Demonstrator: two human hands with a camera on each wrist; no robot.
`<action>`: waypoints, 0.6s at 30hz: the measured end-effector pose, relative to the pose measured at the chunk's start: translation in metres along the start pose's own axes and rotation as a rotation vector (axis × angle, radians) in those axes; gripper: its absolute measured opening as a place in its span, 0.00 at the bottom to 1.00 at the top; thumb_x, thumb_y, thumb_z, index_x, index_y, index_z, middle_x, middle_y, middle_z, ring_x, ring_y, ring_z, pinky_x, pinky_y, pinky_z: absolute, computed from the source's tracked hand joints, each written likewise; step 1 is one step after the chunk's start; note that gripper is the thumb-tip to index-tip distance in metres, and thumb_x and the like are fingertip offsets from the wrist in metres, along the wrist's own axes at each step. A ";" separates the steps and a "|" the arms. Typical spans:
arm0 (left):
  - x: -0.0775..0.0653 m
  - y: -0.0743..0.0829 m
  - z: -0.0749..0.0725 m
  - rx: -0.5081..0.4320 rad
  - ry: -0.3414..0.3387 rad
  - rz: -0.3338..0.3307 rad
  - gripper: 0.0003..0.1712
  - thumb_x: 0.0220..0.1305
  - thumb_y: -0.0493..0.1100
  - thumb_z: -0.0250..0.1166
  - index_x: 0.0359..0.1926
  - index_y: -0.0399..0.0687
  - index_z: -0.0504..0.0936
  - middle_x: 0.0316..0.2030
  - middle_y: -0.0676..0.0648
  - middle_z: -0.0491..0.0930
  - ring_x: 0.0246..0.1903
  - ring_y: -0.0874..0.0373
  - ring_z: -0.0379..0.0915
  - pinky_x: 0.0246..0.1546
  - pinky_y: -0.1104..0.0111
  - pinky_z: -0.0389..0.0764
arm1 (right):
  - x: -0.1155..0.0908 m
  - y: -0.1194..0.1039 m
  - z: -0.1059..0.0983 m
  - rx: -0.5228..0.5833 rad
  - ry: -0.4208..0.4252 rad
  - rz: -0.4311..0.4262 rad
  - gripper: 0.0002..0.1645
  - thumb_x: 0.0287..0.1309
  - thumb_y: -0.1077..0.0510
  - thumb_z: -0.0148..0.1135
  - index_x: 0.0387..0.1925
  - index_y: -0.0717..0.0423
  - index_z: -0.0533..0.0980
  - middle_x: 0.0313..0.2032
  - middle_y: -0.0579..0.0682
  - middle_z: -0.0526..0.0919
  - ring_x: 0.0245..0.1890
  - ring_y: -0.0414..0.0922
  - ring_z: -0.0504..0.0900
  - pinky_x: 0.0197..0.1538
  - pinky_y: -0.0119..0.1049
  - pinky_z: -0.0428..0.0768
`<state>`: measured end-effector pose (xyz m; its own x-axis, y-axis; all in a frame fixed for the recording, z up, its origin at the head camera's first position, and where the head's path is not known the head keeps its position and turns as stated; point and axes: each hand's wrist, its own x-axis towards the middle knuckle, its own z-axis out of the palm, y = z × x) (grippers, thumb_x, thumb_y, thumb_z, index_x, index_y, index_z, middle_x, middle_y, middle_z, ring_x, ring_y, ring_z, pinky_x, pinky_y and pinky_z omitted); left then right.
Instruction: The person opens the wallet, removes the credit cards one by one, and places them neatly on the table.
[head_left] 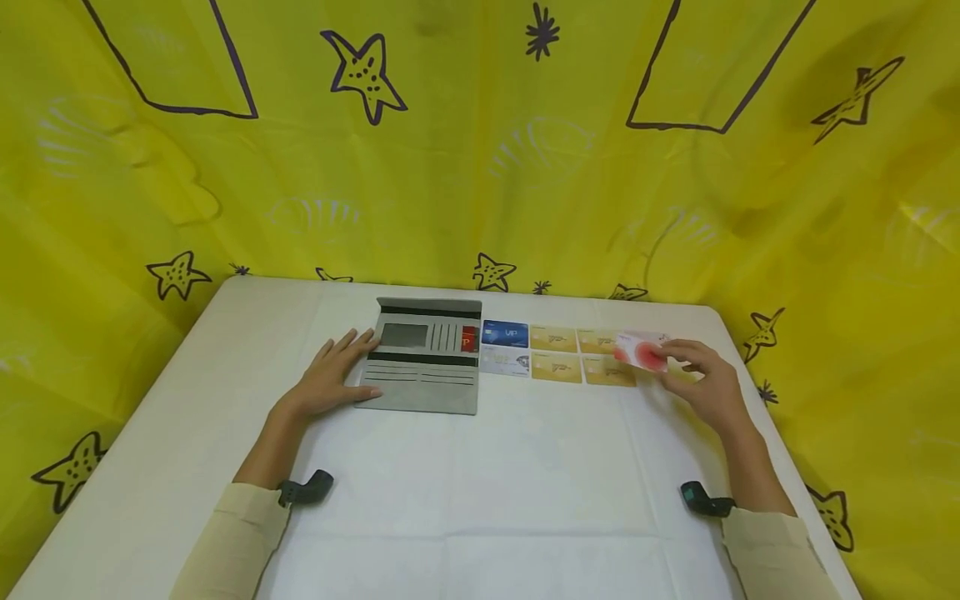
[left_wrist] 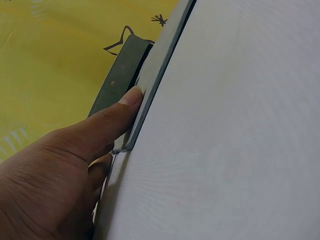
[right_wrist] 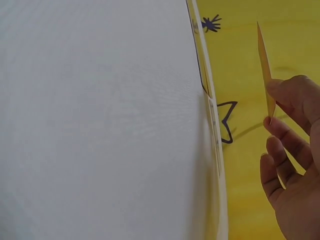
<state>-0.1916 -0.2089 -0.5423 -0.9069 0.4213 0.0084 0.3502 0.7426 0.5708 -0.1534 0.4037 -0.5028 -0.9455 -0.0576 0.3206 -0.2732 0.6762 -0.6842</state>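
Observation:
An unfolded grey wallet [head_left: 420, 400] lies on the table, with a red card [head_left: 468, 339] showing in its right-hand slots. At its left edge rests my left hand [head_left: 324, 382], fingers spread; the thumb [left_wrist: 120, 112] lies on the wallet's border in the left wrist view. My right hand [head_left: 711, 390] pinches a white-and-red card [head_left: 641, 350] between thumb and fingers, raised and tilted above the right end of the card rows. Seen edge-on in the right wrist view, that card [right_wrist: 264, 65] stands clear of the table, the lower fingers loosely curled.
Right of the wallet, cards lie in two rows: a blue VIP card [head_left: 505, 333], a silver card [head_left: 504, 362] below it, and several gold cards [head_left: 557, 368]. The white table [head_left: 480, 492] ends at a yellow curtain [head_left: 450, 167] behind and on both sides.

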 end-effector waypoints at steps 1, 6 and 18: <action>0.000 0.000 0.000 0.002 -0.001 0.001 0.54 0.62 0.58 0.76 0.81 0.42 0.62 0.82 0.40 0.52 0.82 0.39 0.35 0.78 0.42 0.32 | -0.001 0.001 -0.001 -0.001 0.008 0.007 0.20 0.59 0.67 0.75 0.54 0.61 0.86 0.57 0.58 0.82 0.55 0.24 0.70 0.50 0.19 0.72; 0.001 -0.001 0.000 0.005 0.001 0.004 0.54 0.62 0.58 0.76 0.81 0.42 0.62 0.82 0.39 0.52 0.82 0.39 0.35 0.78 0.42 0.32 | -0.006 0.004 -0.006 0.014 0.022 0.018 0.20 0.59 0.68 0.75 0.54 0.62 0.86 0.56 0.56 0.83 0.53 0.27 0.72 0.49 0.19 0.72; 0.001 0.001 -0.001 -0.002 -0.004 -0.006 0.55 0.61 0.58 0.76 0.81 0.42 0.62 0.82 0.40 0.52 0.82 0.39 0.35 0.78 0.43 0.31 | -0.012 0.012 -0.014 0.002 -0.002 0.017 0.21 0.60 0.70 0.73 0.55 0.64 0.85 0.56 0.58 0.83 0.50 0.37 0.76 0.49 0.20 0.72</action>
<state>-0.1921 -0.2082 -0.5409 -0.9080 0.4189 0.0018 0.3443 0.7439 0.5729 -0.1427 0.4233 -0.5058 -0.9503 -0.0474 0.3076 -0.2573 0.6756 -0.6909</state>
